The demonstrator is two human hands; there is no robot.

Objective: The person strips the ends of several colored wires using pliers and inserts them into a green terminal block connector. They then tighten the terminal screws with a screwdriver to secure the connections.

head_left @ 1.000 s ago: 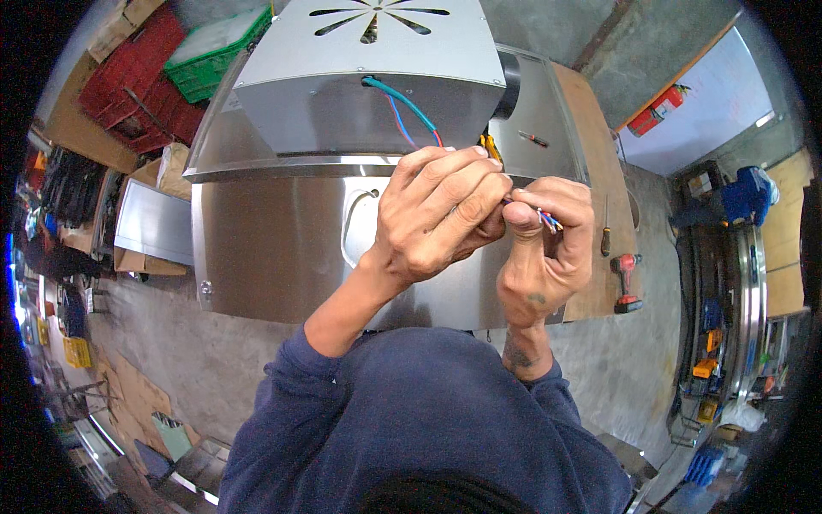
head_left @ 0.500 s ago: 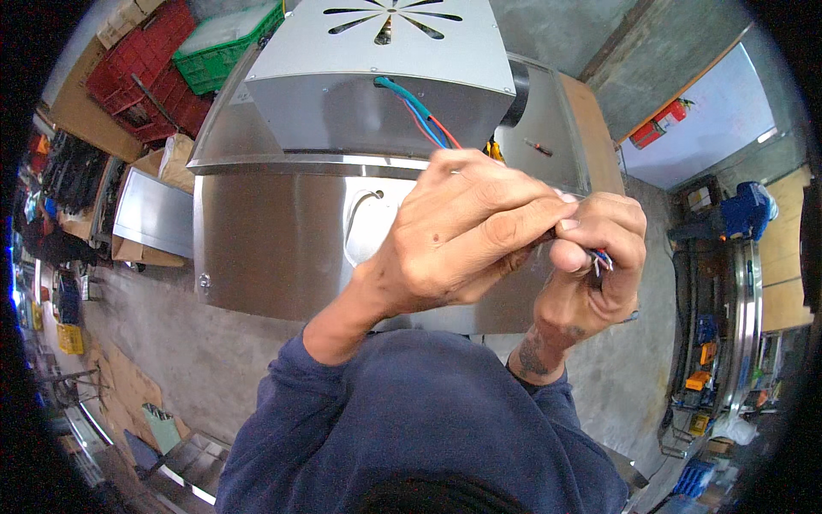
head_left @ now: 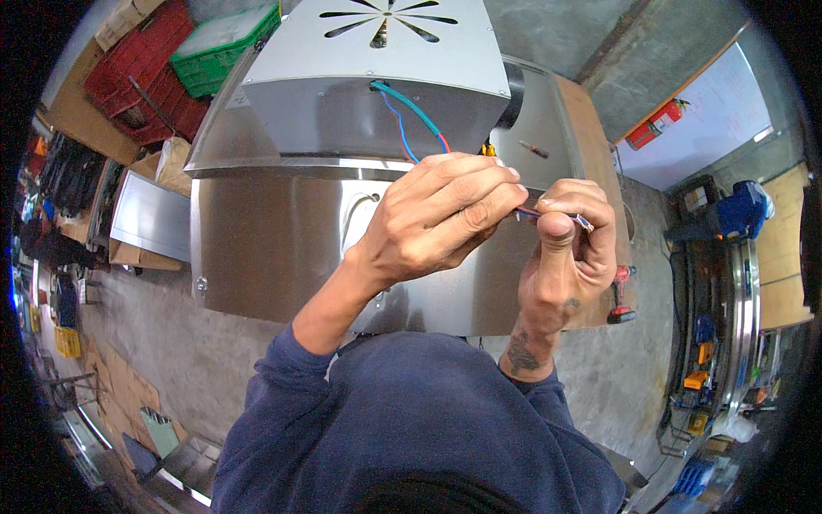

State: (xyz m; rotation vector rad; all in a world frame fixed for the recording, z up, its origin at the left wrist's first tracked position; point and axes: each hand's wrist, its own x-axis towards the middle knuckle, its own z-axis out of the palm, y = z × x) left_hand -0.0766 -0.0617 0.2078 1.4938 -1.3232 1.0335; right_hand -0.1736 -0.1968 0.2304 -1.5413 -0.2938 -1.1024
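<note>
Several thin coloured wires (head_left: 529, 211), red and blue among them, stretch between my two hands. My left hand (head_left: 441, 210) is closed on them, its fingers pressed together and hiding the part inside. With thumb and bent fingers, my right hand (head_left: 569, 236) pinches the wires near their bare ends (head_left: 585, 224), which poke out beyond the grip. Behind my left hand, a green sleeve (head_left: 413, 104) and a loose blue wire (head_left: 397, 126) come out of a hole in a metal box (head_left: 308, 111) with a flower-shaped vent on top. Whether these are the same wires is hidden by my hand.
The box stands on a large stainless-steel hood (head_left: 265, 248). A screwdriver (head_left: 534, 151) and a yellow-handled tool (head_left: 488, 149) lie behind my hands. A red power drill (head_left: 622, 295) is at the right. Red (head_left: 141, 73) and green crates (head_left: 224, 53) stand at the far left.
Both hands have shifted slightly left, and a short gap with wires showing has opened between them. The blue wire now bows away from the green sleeve. The red drill has come into sight.
</note>
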